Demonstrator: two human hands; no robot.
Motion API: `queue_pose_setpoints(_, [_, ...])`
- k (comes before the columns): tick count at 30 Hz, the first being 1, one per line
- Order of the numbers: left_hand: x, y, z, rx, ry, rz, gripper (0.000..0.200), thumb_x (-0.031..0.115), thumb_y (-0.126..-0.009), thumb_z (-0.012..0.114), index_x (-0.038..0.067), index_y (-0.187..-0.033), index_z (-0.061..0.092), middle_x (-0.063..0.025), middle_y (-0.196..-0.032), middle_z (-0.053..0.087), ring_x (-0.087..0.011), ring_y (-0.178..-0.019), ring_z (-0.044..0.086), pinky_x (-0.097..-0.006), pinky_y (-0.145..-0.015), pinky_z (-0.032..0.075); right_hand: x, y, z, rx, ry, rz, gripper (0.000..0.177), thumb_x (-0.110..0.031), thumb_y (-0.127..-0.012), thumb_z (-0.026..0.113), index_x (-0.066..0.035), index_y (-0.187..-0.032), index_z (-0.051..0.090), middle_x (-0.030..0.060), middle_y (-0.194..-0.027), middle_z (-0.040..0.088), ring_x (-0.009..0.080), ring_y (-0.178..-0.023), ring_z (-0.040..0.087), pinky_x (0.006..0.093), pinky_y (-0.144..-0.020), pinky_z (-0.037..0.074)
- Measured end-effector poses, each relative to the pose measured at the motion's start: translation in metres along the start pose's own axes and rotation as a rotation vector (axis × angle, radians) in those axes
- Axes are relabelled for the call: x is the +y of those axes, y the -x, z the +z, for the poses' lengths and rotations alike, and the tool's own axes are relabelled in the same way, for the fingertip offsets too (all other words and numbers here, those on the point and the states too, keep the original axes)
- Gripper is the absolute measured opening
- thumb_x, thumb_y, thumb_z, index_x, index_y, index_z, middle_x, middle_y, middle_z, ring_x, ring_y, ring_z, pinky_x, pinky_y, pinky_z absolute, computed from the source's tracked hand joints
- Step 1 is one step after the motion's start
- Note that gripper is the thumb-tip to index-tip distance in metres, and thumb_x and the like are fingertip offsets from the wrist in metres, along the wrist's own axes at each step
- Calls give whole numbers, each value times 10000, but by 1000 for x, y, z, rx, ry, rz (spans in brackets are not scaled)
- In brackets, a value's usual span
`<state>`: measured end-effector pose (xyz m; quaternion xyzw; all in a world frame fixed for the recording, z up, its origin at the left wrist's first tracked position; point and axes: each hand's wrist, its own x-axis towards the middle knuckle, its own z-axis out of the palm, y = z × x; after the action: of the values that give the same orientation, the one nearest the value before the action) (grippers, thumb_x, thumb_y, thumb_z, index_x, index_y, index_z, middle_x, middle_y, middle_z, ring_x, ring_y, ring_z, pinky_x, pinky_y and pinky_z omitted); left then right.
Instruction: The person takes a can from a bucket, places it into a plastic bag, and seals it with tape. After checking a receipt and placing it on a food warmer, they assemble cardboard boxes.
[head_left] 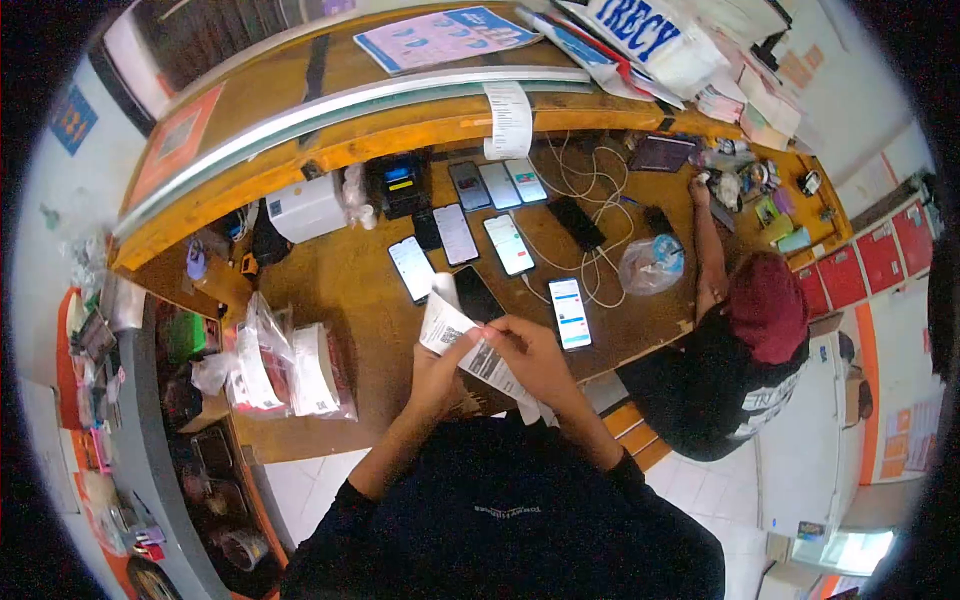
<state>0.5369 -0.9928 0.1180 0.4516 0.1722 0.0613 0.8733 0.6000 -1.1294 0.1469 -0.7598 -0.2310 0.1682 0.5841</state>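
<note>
A long printed paper strip (490, 367) with a QR code hangs between my two hands, above the table's front edge. My left hand (437, 372) is closed on its left part, and my right hand (527, 355) pinches it near the middle. The strip's upper end curls over a dark phone (480, 292). Beyond my left hand lies a phone with a lit white screen (411, 268). Another lit phone (570, 313) lies to the right of my right hand. Several more phones lie farther back, among them one with a cable (509, 244).
Plastic-wrapped packages (318, 370) sit at the table's left. A white printer (305, 208) and a black device (402, 186) stand under the shelf (330, 140). White cables (607, 220) cross the back right. A person in a dark red head covering (767, 308) leans on the table at right.
</note>
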Motion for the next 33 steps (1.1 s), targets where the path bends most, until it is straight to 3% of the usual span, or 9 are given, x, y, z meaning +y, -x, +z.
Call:
queue_pose_setpoints(4, [1, 0, -3, -21, -96, 146, 223, 120, -816, 646, 6, -999, 587, -86, -900, 630, -149, -799, 607, -292, -694, 488, 3, 0, 0, -165, -445, 384, 212, -221, -900, 541, -15, -925, 587, 48, -783, 623, 104, -748, 593, 258, -649, 469])
queue_pose_setpoints(7, [8, -4, -6, -102, 51, 188, 280, 136, -850, 614, 5, -1087, 542, -112, -1009, 597, -153, -927, 576, -297, -782, 463, 17, 0, 11, -133, -538, 343, 215, -234, -915, 524, -30, -943, 585, 17, -781, 607, 81, -745, 583, 224, -641, 457])
queue_pose_setpoints(9, [28, -5, -3, -290, 373, 167, 294, 211, -885, 563, 15, -1101, 526, -117, -1027, 589, -183, -956, 569, -332, -845, 445, 4, 3, 14, -71, -282, 168, 212, -218, -914, 521, -16, -930, 583, 33, -777, 613, 93, -740, 582, 241, -648, 460])
queue_pose_setpoints(14, [59, -15, -33, -63, 780, 347, 332, 244, -917, 494, -35, -1096, 479, -105, -921, 604, -224, -892, 608, -366, -913, 448, 14, -2, 16, 152, -23, 19, 186, -179, -901, 528, -2, -918, 584, 76, -788, 622, 124, -750, 586, 283, -678, 460])
queue_pose_setpoints(16, [54, -6, -33, -61, 98, 177, 267, 180, -924, 478, -32, -1085, 489, -98, -972, 583, -187, -961, 575, -359, -887, 470, 10, -8, 17, 258, -75, -91, 160, -176, -916, 530, -25, -926, 584, 7, -765, 581, 54, -698, 534, 201, -628, 429])
queue_pose_setpoints(20, [26, 10, -19, -119, -486, 18, 386, 226, -890, 567, 8, -1196, 476, -91, -1066, 587, -170, -986, 557, -314, -862, 457, -4, -15, 24, 231, 121, -325, 152, -151, -916, 528, -12, -909, 591, 20, -831, 587, 99, -760, 543, 248, -674, 435])
queue_pose_setpoints(22, [31, 12, -17, -159, -444, 25, 405, 213, -869, 600, 8, -1198, 485, -88, -1082, 588, -164, -1000, 545, -311, -871, 445, -5, -15, 24, 123, 201, -293, 213, -212, -909, 521, -26, -994, 584, 87, -937, 609, 148, -865, 569, 297, -751, 452])
queue_pose_setpoints(25, [40, 10, -26, -275, -419, -4, 455, 167, -818, 663, 19, -1211, 488, -79, -1107, 585, -160, -1019, 534, -309, -876, 436, 5, -20, 22, -212, -412, 77, 377, -266, -940, 476, -53, -1249, 439, 87, -1075, 557, 169, -1011, 521, 303, -898, 401])
queue_pose_setpoints(33, [49, -1, -51, -613, -634, -197, 421, 172, -762, 700, -8, -1118, 566, -96, -1016, 627, -166, -943, 558, -294, -855, 431, -31, -32, 20, -184, -795, 145, 409, -109, -897, 525, -45, -1288, 422, 160, -1193, 531, 218, -1004, 573, 306, -835, 493])
